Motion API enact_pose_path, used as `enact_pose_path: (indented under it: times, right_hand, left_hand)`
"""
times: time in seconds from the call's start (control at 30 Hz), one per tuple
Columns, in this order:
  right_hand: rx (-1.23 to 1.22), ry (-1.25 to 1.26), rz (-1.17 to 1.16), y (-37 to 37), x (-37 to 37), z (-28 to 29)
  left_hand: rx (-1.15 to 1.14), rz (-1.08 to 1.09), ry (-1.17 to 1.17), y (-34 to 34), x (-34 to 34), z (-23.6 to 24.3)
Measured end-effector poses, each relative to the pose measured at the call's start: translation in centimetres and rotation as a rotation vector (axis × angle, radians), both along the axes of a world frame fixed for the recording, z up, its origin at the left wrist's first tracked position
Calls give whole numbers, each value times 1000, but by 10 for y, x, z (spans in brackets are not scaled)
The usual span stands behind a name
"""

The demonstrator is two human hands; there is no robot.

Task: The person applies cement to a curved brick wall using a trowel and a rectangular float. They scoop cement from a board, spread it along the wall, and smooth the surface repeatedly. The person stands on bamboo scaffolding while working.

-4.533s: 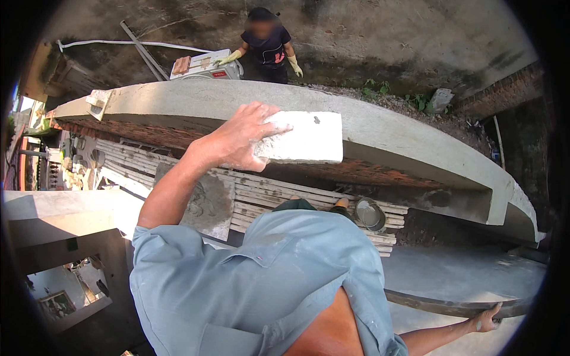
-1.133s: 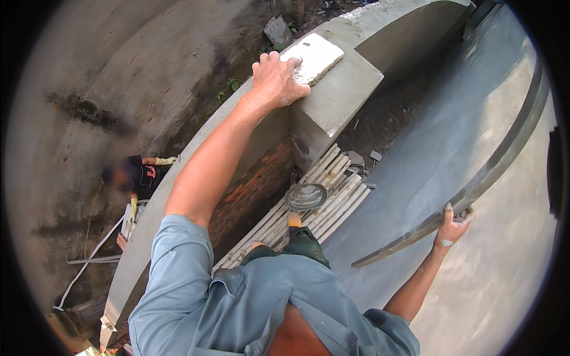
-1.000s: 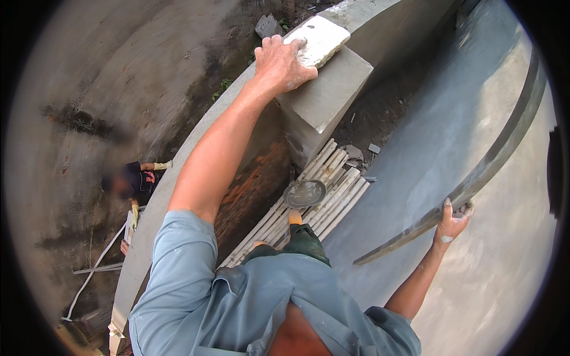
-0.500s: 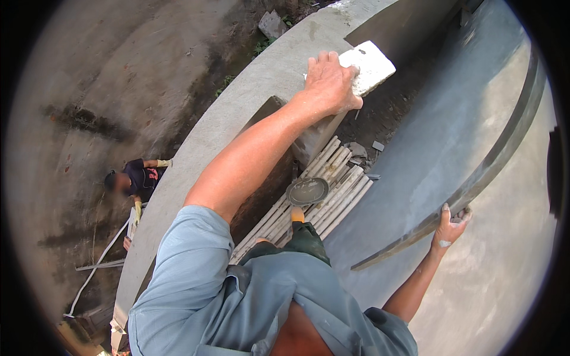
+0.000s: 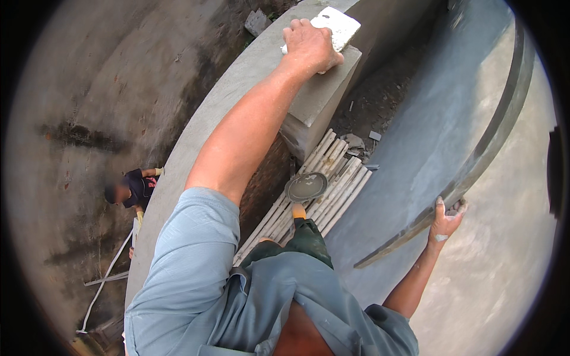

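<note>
My left hand (image 5: 312,47) is closed around a white foam block (image 5: 339,26) with rough, crumbly edges. It holds the block against the top of a curved grey cement wall (image 5: 237,95), beside a squared cement pier (image 5: 323,98). Off to the right, my right hand (image 5: 446,221) has its fingers curled at the edge of a long grey strip (image 5: 475,160) along the smooth plastered surface (image 5: 380,202). Whether the strip is fixed there or loose, I cannot tell. Pale residue marks my right wrist and fingers.
Light poles (image 5: 344,190) lie side by side below me, with a round dark pan (image 5: 306,187) of grey mix above them. Rubble (image 5: 354,142) lies beyond. Down left, outside the wall, is a person (image 5: 138,190) in gloves, near a pale bent pipe (image 5: 107,276).
My left hand has carried the foam block up and left, farther along the wall top, uncovering the pier. My right hand keeps its hold on the strip. The view has shifted slightly.
</note>
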State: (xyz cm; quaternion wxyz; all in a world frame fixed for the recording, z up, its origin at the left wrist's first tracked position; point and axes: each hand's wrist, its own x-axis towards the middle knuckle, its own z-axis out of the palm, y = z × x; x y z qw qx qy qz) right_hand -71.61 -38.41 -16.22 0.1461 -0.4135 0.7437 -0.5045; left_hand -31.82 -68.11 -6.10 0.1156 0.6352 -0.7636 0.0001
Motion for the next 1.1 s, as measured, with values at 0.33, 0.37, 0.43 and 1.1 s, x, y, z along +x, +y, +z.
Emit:
enact_pose_path:
  times: [0.33,0.37,0.43,1.1]
  right_hand:
    - [38,-53,1,13,-6,-14]
    - [72,-63,-14,13,-6,-14]
    - [26,-131,15,12,-5,-14]
    - [57,-39,9,9,3,-11]
  left_hand:
    - [-61,-71,-39,-13,-5,-24]
    - [16,18,-74,-19,-1,-19]
    - [103,185,-134,-21,11,-13]
    - [171,-42,-214,-8,-6,-2]
